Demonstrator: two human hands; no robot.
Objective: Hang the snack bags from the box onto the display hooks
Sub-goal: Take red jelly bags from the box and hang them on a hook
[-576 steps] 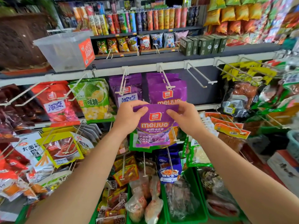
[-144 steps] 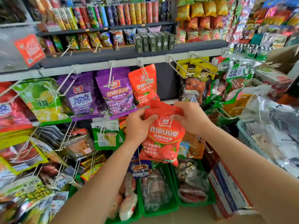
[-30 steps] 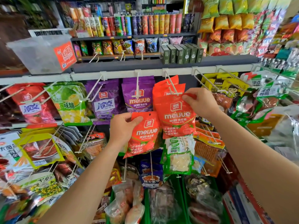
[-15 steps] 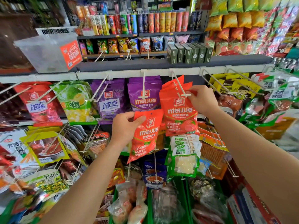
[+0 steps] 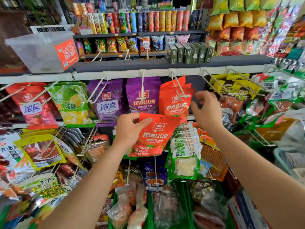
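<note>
One red bag (image 5: 152, 138) is dangling from the gripping left hand (image 5: 129, 129), its hole (image 5: 160, 118) needing the hook (image 5: 177, 86); right hand (image 5: 207, 113) loose-fingered, empty.

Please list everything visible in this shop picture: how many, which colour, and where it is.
loose red meijue bag: one, red, centre, in the left hand
hung red meijue bags: several, red, on a white hook, just above the loose one
purple meijue bags: several, purple, left of the hung red ones
white-label purple bags: several, purple, further left
green-yellow bags: at least one, left of those
clear bin: one, orange label, on the grey shelf, left
dark green boxes: about six, same shelf, right
chip tubes: many, mixed colours, far back
yellow bags: several, right side
left hand: grips the loose bag's top corner
right hand: beside the hung red bags, holds nothing
</note>
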